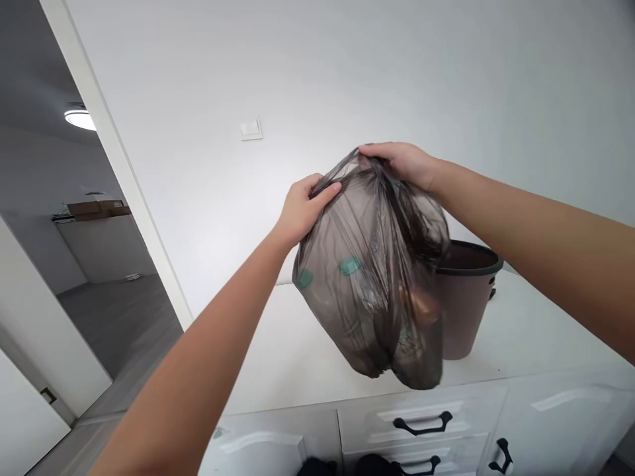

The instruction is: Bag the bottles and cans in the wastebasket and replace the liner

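A thin, dark see-through garbage bag (pixel 367 277) hangs from both of my hands in front of the white cabinet. Bottles with green caps show through its film, along with an orange-brown item I cannot name. My left hand (pixel 303 208) grips the bag's upper left edge, thumb lying over the film. Higher up on the right, my right hand (pixel 401 162) pinches the bag's rim, its fingertips partly covered by plastic. Behind the bag's right side stands a brownish-pink trash can (pixel 466 304) with a dark rim, partly hidden by the bag.
The can stands on a white cabinet top (pixel 278 350) against the wall. Drawers with black handles (pixel 423 423) face me below. A light switch (pixel 251 129) is on the wall. At left, a doorway leads to a room with cardboard boxes (pixel 99 209).
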Demonstrator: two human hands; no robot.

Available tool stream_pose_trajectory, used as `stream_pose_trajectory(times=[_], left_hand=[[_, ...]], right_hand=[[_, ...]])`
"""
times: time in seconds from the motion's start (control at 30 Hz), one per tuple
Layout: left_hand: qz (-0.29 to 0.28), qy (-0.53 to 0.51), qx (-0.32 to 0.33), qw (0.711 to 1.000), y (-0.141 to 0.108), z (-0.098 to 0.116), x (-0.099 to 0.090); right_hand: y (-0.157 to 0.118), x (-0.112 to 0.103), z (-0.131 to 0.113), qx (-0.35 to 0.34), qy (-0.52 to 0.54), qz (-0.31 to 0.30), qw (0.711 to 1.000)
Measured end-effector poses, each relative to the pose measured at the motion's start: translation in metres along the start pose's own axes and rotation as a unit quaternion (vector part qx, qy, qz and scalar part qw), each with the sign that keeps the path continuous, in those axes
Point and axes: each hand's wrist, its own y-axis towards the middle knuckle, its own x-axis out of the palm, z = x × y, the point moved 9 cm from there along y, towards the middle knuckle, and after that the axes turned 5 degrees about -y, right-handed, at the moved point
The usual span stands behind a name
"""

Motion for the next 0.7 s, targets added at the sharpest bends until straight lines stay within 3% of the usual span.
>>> stream_pose_trajectory(times=[0.17,0.27,0.33,0.47,0.53,0.63,0.7], left_hand=[[-0.027,0.163,-0.035,0.986,-0.02,-0.031,-0.034],[-0.039,0.216,-0.083,0.972,-0.033,-0.056,-0.045],[-0.019,0.229,-0.12,0.966,-0.04,-0.075,-0.057],[0.066,0.12,-0.21,0.968,-0.055,-0.119,-0.09],[0.093,0.046,-0.248,0.963,-0.063,-0.137,-0.104],[0.08,0.016,-0.313,0.946,-0.079,-0.153,-0.118],[0.036,0.019,-0.359,0.932,-0.093,-0.157,-0.12]], right_hand=[[0.006,0.021,0.065,0.094,-0.058,-0.081,0.991],[0.004,0.034,0.093,0.101,-0.119,-0.128,0.98],[0.004,0.037,0.106,0.1,-0.119,-0.122,0.98],[0.004,0.027,0.123,0.104,-0.083,-0.049,0.99],[0.003,0.017,0.13,0.111,-0.122,-0.008,0.986],[-0.002,0.009,0.134,0.118,-0.263,0.002,0.957],[-0.005,0.01,0.135,0.111,-0.345,-0.02,0.932]])
